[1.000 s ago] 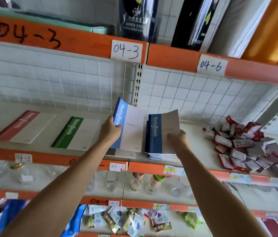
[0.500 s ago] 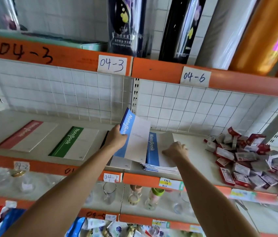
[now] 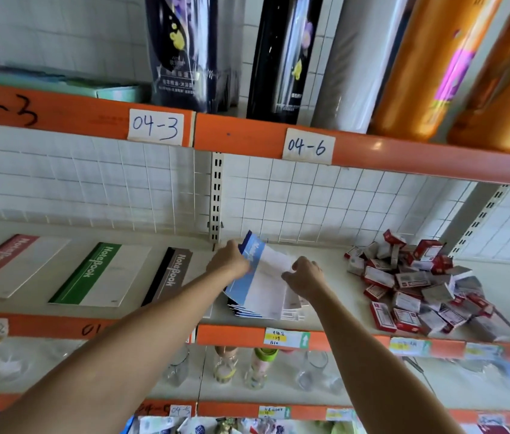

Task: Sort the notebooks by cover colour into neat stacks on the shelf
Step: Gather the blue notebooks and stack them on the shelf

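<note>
notebook (image 3: 258, 285) with a light blue spine band and pale cover, tilted, lies on top of the blue stack (image 3: 288, 308) on the shelf (image 3: 335, 317). left hand (image 3: 230, 261) has its grip curled round the notebook's far left edge; right hand (image 3: 305, 277) has its grip curled on the right edge, fingertips (image 3: 286, 275) pinching the cover. left of the grips lie a black-spined notebook (image 3: 172, 277), a green-spined notebook (image 3: 100, 275) and a red-spined notebook (image 3: 9, 266), each flat and apart. right of the grips sits a heap of red and white boxes (image 3: 413, 286)
</note>
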The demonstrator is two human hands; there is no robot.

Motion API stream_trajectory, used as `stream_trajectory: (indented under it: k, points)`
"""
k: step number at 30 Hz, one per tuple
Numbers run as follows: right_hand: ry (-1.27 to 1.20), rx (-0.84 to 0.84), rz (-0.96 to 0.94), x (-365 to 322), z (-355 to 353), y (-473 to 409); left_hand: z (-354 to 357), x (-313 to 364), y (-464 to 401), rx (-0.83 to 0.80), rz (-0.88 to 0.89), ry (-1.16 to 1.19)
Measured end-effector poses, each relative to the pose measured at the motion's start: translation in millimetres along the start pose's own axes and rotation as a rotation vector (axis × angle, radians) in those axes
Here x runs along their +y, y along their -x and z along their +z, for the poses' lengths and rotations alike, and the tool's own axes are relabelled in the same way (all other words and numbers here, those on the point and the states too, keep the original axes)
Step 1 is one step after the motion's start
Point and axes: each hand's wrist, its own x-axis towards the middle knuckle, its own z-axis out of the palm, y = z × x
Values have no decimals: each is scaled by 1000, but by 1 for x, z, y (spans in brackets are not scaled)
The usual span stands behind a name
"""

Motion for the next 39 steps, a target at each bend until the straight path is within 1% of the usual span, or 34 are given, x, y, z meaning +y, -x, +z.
stream_trajectory:
  k: [3, 5, 7, 10, 14, 17, 21, 26, 31, 35, 39]
  points:
    - [-13, -12, -36, -1, -1, 7, 11, 0, 0, -37, 26, -362]
    - [-16, -30, -52, -1, 0, 11, 17, -2, 2, -39, 76, -511]
    - [4, -27, -68, -1, 2, 15, 18, -3, 6, -13, 127, -591]
    - [43, 2, -117, -4, 8, 19, 15, -8, 8, 33, 167, -586]
    - [38, 41, -192, -25, 21, 24, 4, -30, 9, 88, 277, -475]
    - [23, 9, -239, -52, 33, 25, -15, -54, 2, 116, 366, -466]
    - [7, -35, -311, -99, 61, 31, -56, -101, 4, 162, 408, -410]
    - [4, -77, -426, -170, 109, 55, -122, -177, 12, 162, 364, -479]
    - [26, -125, -484, -251, 150, 87, -188, -253, 33, 222, 280, -483]
    - [40, -179, -532, -316, 192, 124, -238, -325, 55, 201, 230, -500]
    - [60, -196, -581, -375, 228, 162, -286, -386, 76, 282, 145, -527]
